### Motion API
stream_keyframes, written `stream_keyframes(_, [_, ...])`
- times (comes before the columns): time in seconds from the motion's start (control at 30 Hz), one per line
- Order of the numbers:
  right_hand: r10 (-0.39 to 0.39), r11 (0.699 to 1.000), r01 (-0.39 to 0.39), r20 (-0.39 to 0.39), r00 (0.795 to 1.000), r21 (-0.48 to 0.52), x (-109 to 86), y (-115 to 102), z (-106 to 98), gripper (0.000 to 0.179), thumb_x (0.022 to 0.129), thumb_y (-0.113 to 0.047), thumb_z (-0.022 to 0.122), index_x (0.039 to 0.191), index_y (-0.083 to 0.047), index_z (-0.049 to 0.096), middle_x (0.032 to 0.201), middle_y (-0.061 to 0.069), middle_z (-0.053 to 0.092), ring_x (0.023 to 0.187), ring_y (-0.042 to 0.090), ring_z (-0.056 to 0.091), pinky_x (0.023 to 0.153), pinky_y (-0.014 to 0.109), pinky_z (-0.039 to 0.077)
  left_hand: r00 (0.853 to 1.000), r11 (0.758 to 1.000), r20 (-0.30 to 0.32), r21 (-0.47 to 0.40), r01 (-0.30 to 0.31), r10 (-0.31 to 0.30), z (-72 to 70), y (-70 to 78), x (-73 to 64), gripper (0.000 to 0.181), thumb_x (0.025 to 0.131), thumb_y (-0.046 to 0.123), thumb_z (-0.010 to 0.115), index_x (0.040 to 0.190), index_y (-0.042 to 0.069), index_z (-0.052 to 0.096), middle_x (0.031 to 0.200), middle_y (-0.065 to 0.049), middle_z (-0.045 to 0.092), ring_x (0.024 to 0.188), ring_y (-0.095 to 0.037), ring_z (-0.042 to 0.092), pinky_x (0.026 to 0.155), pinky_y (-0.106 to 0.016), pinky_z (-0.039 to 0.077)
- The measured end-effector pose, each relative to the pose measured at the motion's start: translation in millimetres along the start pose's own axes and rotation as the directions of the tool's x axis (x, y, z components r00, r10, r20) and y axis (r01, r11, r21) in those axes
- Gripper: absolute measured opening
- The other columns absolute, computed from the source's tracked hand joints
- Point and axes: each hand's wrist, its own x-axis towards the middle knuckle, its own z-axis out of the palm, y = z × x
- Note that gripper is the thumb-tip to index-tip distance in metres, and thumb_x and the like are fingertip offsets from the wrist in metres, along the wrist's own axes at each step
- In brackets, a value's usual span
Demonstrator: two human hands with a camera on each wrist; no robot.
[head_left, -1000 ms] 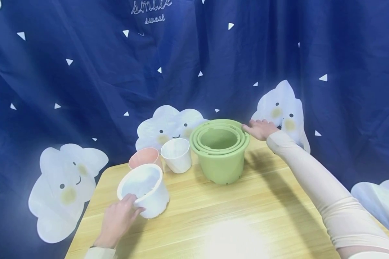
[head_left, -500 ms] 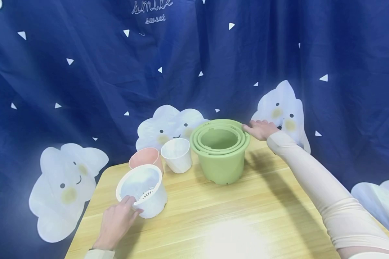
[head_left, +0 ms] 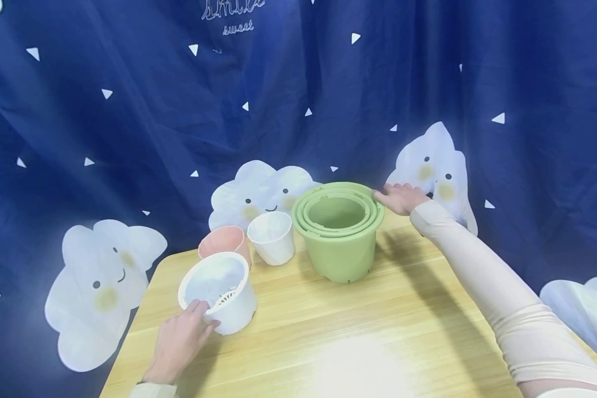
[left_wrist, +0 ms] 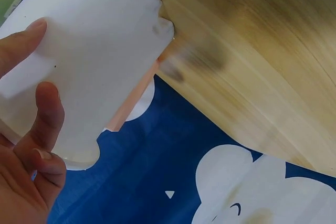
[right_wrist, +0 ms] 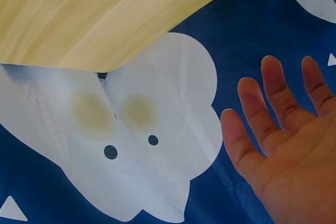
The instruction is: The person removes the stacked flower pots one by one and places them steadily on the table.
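My left hand [head_left: 179, 338] grips the near rim of a white plastic flowerpot [head_left: 240, 310], which tilts toward me and shows slots in its base. Two fingers lie along the pot's outer wall in the left wrist view. My right hand [head_left: 402, 199] is at the right rim of a stack of nested green flowerpots [head_left: 339, 260], its thumb at the edge. Whether the thumb touches the rim is unclear. In the right wrist view the fingers [right_wrist: 281, 95] are spread, holding nothing. A pink pot [head_left: 224, 242] stands partly hidden behind the white flowerpot, beside a smaller white pot [head_left: 272, 240].
Everything stands on a light wooden table [head_left: 298, 337] with rounded back corners. A blue curtain [head_left: 298, 83] with white clouds and triangles hangs right behind its far edge. Bright glare lies on the near tabletop.
Over the first half second the white flowerpot tipped slightly toward my left hand, bringing its base slots into view. It has stayed so since. My right hand has kept its place.
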Motion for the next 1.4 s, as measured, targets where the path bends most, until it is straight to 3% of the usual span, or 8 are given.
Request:
stream_keyframes(0.43, [0.000, 1.000, 0.000, 0.006, 1.000, 0.008, 3.0, 1.0, 2.5, 0.090, 0.101, -0.070, 0.017, 0.155, -0.002, 0.039, 0.157, 0.031, 0.041, 0.144, 0.057, 0.035, 0.115, 0.075, 0.026, 1.000, 1.000, 0.016, -0.008, -0.003, 0.003, -4.0, 3.1, 0.8, 0.036, 0.076, 0.028, 0.091, 0.086, 0.014, 0.059, 0.075, 0.005, 0.049, 0.047, -0.009, 0.034, 0.043, -0.027, 0.029])
stream_keyframes(0.8, [-0.003, 1.000, 0.003, 0.014, 1.000, 0.009, 0.9, -0.2, 1.2, 0.091, 0.101, -0.071, 0.016, 0.155, -0.001, 0.039, 0.158, 0.030, 0.040, 0.144, 0.057, 0.034, 0.116, 0.074, 0.026, 0.996, 0.993, 0.087, -0.108, 0.043, -0.033, -13.2, 5.2, 3.6, 0.033, 0.082, 0.036, 0.086, 0.096, 0.015, 0.065, 0.083, 0.003, 0.061, 0.054, -0.011, 0.046, 0.048, -0.032, 0.038])
stream_keyframes(0.97, [0.000, 1.000, -0.001, 0.016, 1.000, 0.013, 0.0, -1.4, 0.8, 0.090, 0.101, -0.071, 0.017, 0.155, -0.002, 0.038, 0.158, 0.030, 0.040, 0.145, 0.056, 0.034, 0.116, 0.073, 0.027, 0.989, 0.980, 0.134, -0.181, 0.084, -0.060, -19.6, 1.0, 4.8, 0.047, 0.083, 0.052, 0.083, 0.109, 0.014, 0.070, 0.101, 0.001, 0.074, 0.075, -0.021, 0.070, 0.064, -0.042, 0.054])
stream_keyframes(1.13, [-0.001, 1.000, 0.000, 0.026, 1.000, 0.017, 0.3, -0.4, 1.0, 0.089, 0.101, -0.070, 0.017, 0.156, -0.002, 0.037, 0.159, 0.030, 0.039, 0.146, 0.057, 0.032, 0.116, 0.074, 0.026, 0.978, 0.967, 0.181, -0.213, 0.138, -0.100, -28.0, -2.8, 9.6, 0.057, 0.085, 0.063, 0.076, 0.116, 0.016, 0.071, 0.109, 0.001, 0.077, 0.093, -0.024, 0.074, 0.076, -0.046, 0.056])
stream_keyframes(1.4, [0.000, 1.000, 0.000, 0.022, 1.000, 0.020, 2.0, 2.6, 1.1, 0.091, 0.100, -0.072, 0.017, 0.154, -0.002, 0.039, 0.158, 0.029, 0.041, 0.145, 0.056, 0.034, 0.116, 0.073, 0.027, 0.986, 0.966, 0.116, -0.216, 0.141, -0.118, -41.6, -4.3, 33.0, 0.043, 0.086, 0.058, 0.077, 0.108, 0.021, 0.071, 0.098, 0.003, 0.077, 0.078, -0.018, 0.069, 0.059, -0.033, 0.045])
